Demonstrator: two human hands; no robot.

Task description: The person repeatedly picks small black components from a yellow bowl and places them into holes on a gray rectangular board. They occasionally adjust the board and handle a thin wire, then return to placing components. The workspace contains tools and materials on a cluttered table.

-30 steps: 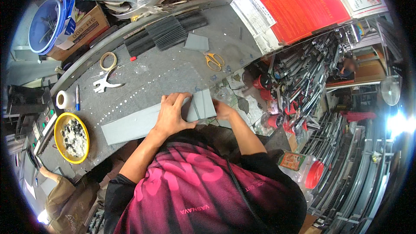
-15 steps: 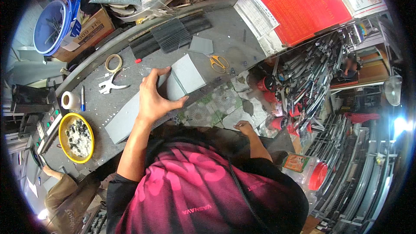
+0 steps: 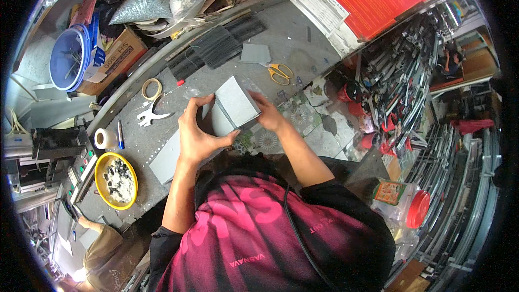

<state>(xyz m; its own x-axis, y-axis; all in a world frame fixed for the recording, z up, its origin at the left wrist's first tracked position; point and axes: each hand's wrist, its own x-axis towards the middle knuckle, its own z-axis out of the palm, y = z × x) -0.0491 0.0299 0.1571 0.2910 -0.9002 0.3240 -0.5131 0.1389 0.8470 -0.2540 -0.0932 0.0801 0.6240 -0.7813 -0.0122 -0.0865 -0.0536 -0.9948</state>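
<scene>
My left hand spans a stack of grey rectangular sheets, thumb on the near edge and fingers on the far edge. A dark line crosses the stack. At its right end my right hand grips the edge, its fingers partly hidden behind the sheets. A long grey strip lies on the worktable to the left, beneath my left forearm. Beyond the stack, orange-handled scissors rest beside a small grey piece.
Left on the grey worktable are a yellow bowl of small black and white pieces, tape rolls, white pliers-like cutters and a blue marker. Black ribbed sheets lie further back. Another person's arm shows lower left.
My right hand has come up from my right side to the right end of the grey stack. My left hand keeps its grip. The view has shifted slightly.
</scene>
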